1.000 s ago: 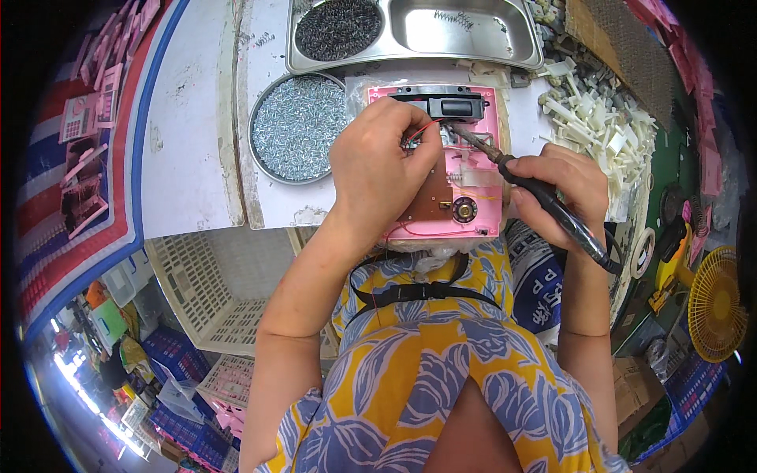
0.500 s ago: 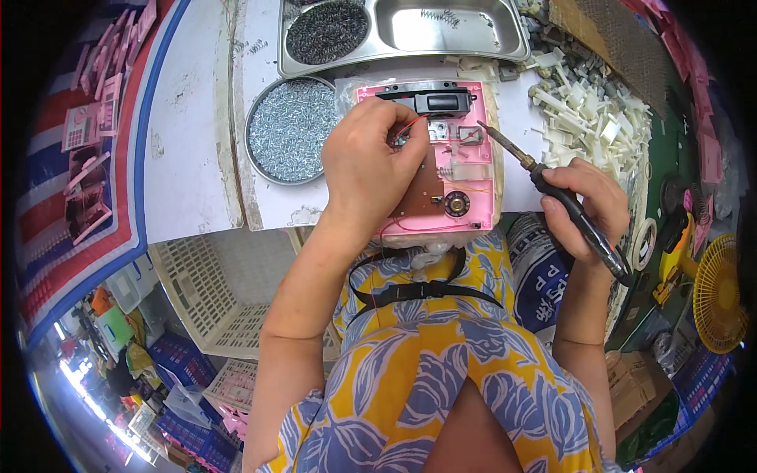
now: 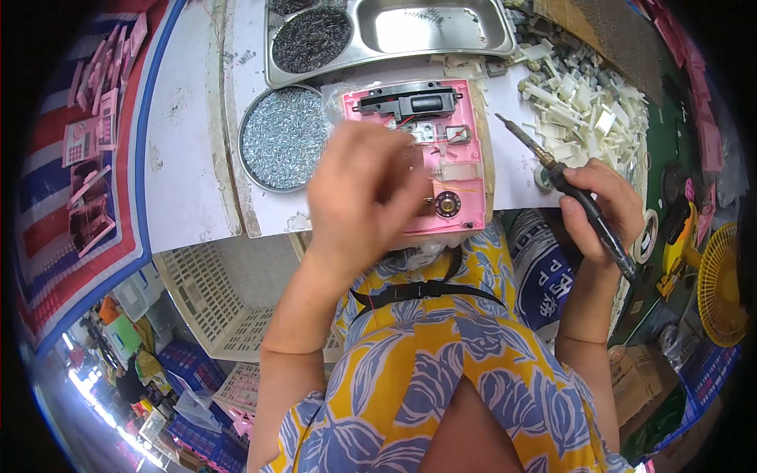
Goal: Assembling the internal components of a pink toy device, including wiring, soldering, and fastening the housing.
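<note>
The left hand [image 3: 355,193] is held over the left side of the pink case [image 3: 471,206], its fingers curled and blurred; whether anything is pinched between them cannot be made out. In the right hand [image 3: 605,203] a soldering iron [image 3: 556,169] is gripped by its black handle, and its tip is pointed up and leftward, near the case's right edge but apart from it. The case is set at the near edge of the desk [image 3: 193,118], with its inner parts exposed. Along its far edge a black part [image 3: 426,102] is fitted, with red wires [image 3: 407,121] just beside it, and by its near right corner a round part [image 3: 448,205] is seated (much of the left side is hidden by the hand). Left of the case, a round dish [image 3: 241,142] is filled with silvery pieces [image 3: 284,134]. Farther from the near edge, a steel tray [image 3: 394,57] is placed, with dark springs [image 3: 311,38] heaped in one compartment. Toward the desk's right edge, white parts [image 3: 591,118] are piled.
</note>
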Demonstrator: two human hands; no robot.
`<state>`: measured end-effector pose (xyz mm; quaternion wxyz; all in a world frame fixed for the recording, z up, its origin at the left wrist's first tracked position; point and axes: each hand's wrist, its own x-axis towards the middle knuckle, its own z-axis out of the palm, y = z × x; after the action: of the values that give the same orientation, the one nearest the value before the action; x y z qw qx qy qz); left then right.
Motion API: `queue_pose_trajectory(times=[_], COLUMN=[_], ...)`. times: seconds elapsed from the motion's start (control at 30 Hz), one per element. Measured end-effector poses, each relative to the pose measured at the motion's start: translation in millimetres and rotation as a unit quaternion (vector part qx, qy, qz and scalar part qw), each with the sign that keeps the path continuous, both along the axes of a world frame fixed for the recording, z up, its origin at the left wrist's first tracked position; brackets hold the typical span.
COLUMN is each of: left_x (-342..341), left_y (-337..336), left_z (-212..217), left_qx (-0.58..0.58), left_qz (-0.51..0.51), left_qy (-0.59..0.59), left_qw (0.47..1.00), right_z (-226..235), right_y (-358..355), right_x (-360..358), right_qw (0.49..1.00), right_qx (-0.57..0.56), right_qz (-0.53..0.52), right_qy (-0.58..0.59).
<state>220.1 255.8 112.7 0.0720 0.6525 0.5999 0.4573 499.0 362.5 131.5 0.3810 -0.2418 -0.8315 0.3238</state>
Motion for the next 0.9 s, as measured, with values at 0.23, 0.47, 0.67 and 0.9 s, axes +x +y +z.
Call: queue_pose_trajectory(times=[0.23, 0.47, 0.67, 0.9], left_x=[32, 18, 10, 16], left_y=[13, 12, 9, 9], left_z=[-1, 10, -4, 5], left_qx=[-0.161, -0.379, -0.256, -0.254], left_qz=[-0.150, -0.094, -0.148, -0.169], left_qy=[0.172, -0.212, -0.122, -0.008], left_qw=[0.960, 0.896, 0.948, 0.952], right_z=[6, -5, 1, 0], right_y=[-6, -22, -18, -29], right_x=[15, 22, 14, 23], right_qw=[1.000, 0.995, 0.999, 0.993], right_qx=[0.001, -0.044, -0.029, -0.099], right_qz=[-0.017, -0.067, -0.025, 0.062], right_qy=[0.000, 0.067, 0.022, -0.030])
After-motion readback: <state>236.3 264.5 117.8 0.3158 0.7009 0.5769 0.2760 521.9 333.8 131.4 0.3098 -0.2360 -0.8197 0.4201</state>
